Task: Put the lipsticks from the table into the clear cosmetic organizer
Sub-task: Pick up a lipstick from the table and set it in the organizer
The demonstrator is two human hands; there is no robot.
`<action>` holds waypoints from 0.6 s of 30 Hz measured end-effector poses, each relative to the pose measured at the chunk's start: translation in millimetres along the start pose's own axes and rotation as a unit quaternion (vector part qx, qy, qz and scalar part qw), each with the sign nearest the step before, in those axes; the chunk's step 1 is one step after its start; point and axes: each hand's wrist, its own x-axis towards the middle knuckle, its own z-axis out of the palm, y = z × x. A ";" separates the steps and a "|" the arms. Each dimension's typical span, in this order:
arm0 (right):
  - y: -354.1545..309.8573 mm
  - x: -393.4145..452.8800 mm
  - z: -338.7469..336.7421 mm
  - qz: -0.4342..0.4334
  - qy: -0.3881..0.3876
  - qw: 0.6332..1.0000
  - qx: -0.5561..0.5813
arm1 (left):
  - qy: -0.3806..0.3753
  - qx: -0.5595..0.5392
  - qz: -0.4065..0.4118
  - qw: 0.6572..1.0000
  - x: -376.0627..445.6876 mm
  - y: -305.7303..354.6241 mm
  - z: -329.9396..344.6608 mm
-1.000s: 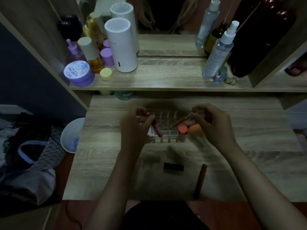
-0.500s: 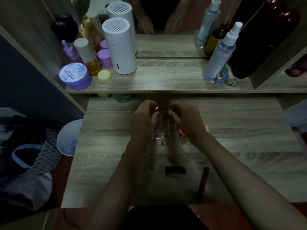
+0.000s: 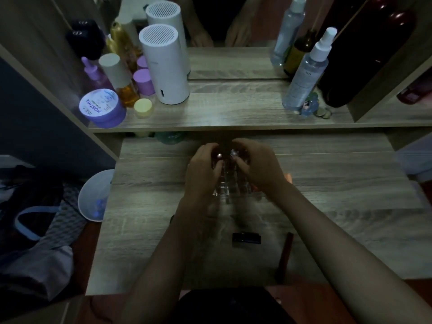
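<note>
The clear cosmetic organizer [image 3: 225, 192] stands mid-table, mostly hidden under both hands. My left hand [image 3: 203, 170] is closed around an upright lipstick whose shiny tip [image 3: 219, 156] shows over the organizer's back cells. My right hand [image 3: 256, 167] grips a second upright lipstick with a pale glinting top [image 3: 233, 152], close beside the first. An orange lipstick [image 3: 289, 177] peeks out behind my right wrist. A short black lipstick [image 3: 246, 237] lies on the table nearer to me. A long dark red lip tube [image 3: 284, 256] lies to its right, near the front edge.
The shelf [image 3: 233, 113] above the table holds a white cylinder [image 3: 163, 66], a purple jar [image 3: 102, 107], small bottles and a spray bottle [image 3: 306, 73]. A mirror stands behind. A white bin [image 3: 93, 195] and clothes sit on the floor at left.
Both hands came together over the organizer's middle, each turning its lipstick from slanted to upright in the back cells. The camera tilted slightly; the two lipsticks on the table stayed put.
</note>
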 end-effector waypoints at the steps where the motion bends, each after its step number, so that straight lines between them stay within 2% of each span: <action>1: 0.4 -1.8 -3.5 0.002 -0.003 1.000 0.001 | 0.001 -0.001 0.003 1.000 0.5 0.8 -1.4; 8: 19.4 -71.1 -44.2 0.013 0.050 0.998 -0.033 | 0.020 -0.004 -0.001 1.000 -17.1 -7.3 -22.8; 11: 43.4 -120.4 -38.6 0.121 -0.022 0.987 -0.101 | 0.027 0.014 -0.026 0.999 -42.2 -22.3 -34.0; 14: 59.8 -154.5 -18.4 0.248 -0.096 0.958 -0.108 | 0.040 -0.002 -0.074 0.996 -67.9 -37.5 -42.3; 16: 63.2 -164.6 -7.3 0.281 -0.118 0.948 -0.096 | 0.051 0.000 -0.094 0.994 -80.8 -45.0 -47.0; 18: 65.0 -169.0 0.9 0.296 -0.109 0.944 -0.093 | 0.062 0.017 -0.103 0.993 -89.8 -50.4 -50.2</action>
